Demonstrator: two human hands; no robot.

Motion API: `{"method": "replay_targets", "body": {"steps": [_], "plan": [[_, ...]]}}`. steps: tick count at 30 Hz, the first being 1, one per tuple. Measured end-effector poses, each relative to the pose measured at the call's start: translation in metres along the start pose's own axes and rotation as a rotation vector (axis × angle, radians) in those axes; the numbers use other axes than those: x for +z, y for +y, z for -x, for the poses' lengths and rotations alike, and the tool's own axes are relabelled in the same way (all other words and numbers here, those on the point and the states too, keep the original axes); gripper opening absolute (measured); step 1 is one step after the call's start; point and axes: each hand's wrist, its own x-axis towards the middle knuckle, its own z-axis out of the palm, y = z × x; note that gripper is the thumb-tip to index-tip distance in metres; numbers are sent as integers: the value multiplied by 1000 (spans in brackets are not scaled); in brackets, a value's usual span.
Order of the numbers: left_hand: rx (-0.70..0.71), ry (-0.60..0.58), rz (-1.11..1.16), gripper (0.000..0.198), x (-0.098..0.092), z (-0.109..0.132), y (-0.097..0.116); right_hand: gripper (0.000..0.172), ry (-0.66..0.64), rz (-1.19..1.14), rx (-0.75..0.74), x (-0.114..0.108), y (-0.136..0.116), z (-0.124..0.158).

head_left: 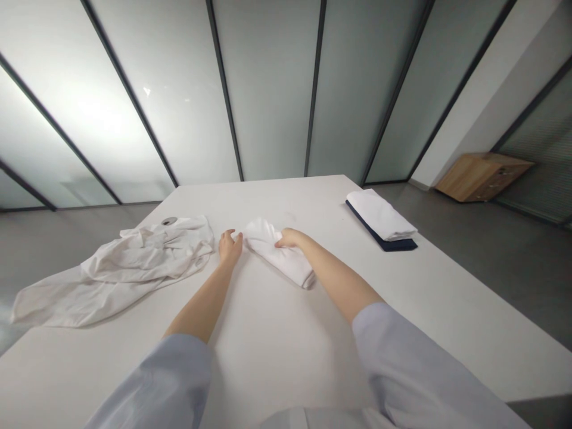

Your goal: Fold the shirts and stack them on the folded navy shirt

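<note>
A small folded white cloth (286, 259) lies near the middle of the white table (277, 333). My right hand (289, 238) rests on top of it with the fingers curled over the fabric. Just left of the cloth's far end is my left hand (229, 246), fingers loosely spread and palm down on the table, holding nothing. A crumpled white garment (120, 268) is spread out to the left of that hand.
At the table's far right lies a folded white cloth (379, 215) stacked on a folded dark blue one (397, 244). Frosted glass panels stand behind the table. A wooden cabinet (482, 176) sits on the floor at the right.
</note>
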Motion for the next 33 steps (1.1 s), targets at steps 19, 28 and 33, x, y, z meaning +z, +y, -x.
{"method": "replay_targets", "body": {"steps": [19,28,33], "plan": [[77,-35,-47,39,5,4,2,54,428,304,480,-70,182,79],[81,-37,-46,42,3,5,2,54,594,265,554,-148,244,73],[66,-42,-42,42,3,5,1,55,542,197,589,-166,287,47]]}}
